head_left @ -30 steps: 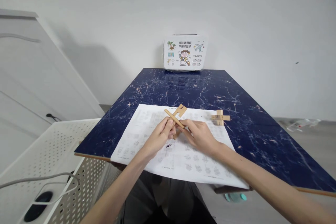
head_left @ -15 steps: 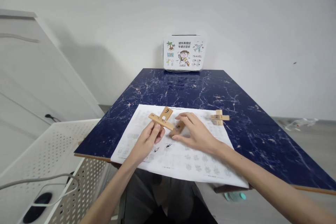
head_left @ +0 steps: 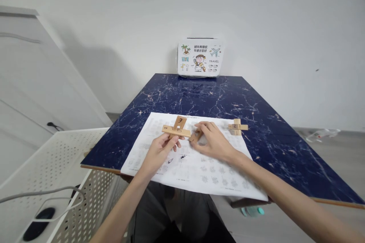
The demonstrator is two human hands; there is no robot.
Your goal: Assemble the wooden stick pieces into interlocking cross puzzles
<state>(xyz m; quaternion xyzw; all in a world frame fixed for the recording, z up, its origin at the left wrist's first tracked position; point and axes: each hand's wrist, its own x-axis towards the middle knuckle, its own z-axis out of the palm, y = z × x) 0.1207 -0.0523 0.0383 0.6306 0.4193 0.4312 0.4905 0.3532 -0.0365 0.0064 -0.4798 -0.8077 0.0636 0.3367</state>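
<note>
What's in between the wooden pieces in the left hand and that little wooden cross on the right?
The right hand, holding another wooden piece, over the white paper. The head view shows it.

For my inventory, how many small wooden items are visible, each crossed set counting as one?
3: a crossed set in the left hand, a single piece in the right hand, and another crossed set farther right. The hands may hide more.

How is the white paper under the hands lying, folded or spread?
Spread: the white paper lies open on the blue table, its broad sheet and printed patterns showing.
</note>
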